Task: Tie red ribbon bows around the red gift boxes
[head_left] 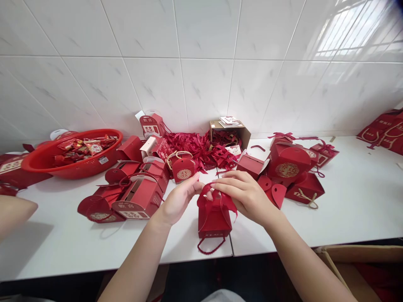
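A small red gift box (214, 220) stands upright near the front edge of the white table (355, 205), a red cord handle hanging over the edge below it. A red ribbon (227, 204) runs across its top. My left hand (179, 199) pinches the ribbon at the box's top left, fingers closed. My right hand (244, 195) presses on the ribbon at the top right, fingers curled round it. Both hands meet just above the box.
Folded red boxes (135, 195) lie to the left and more red boxes (289, 163) to the right. A red basin of sweets (72, 155) sits far left. Loose red ribbons (201, 149) and a cardboard box (229, 132) stand by the tiled wall. Another person's arm (14, 212) shows at left.
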`<state>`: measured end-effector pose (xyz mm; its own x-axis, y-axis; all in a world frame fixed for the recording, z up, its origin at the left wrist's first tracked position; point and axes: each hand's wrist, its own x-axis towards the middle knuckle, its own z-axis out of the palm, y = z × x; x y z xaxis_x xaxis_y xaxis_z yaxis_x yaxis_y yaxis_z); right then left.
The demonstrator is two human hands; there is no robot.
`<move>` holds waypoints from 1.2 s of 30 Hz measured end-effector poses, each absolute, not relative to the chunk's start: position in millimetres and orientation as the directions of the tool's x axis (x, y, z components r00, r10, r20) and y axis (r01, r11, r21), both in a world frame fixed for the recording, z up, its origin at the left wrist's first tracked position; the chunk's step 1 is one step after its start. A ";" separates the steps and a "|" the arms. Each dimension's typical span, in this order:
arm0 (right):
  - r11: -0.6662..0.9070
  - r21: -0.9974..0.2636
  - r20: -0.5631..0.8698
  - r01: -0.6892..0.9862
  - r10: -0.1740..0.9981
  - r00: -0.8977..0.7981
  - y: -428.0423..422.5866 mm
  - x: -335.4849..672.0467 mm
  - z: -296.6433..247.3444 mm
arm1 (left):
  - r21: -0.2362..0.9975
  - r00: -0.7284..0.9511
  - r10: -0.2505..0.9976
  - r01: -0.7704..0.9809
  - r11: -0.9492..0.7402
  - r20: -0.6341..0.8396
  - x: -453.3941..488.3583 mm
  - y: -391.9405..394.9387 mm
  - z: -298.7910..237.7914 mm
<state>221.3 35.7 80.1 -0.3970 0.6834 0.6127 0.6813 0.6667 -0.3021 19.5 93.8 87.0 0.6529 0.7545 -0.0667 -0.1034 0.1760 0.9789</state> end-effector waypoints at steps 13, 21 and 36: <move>-0.172 -0.760 0.254 0.626 0.809 0.530 -44.8 274.9 -15.0 | 0.958 -0.172 0.983 0.288 -0.010 0.062 -57.4 51.7 7.5; 0.095 -0.717 0.540 0.691 0.703 0.464 -48.2 248.7 8.3 | 0.794 -0.011 0.910 0.493 -0.356 0.415 -39.7 51.8 -7.8; 0.081 -0.964 0.121 0.252 0.981 0.149 0.9 215.6 -12.6 | 0.849 0.286 0.958 0.514 -0.125 -0.032 -17.2 83.4 -1.3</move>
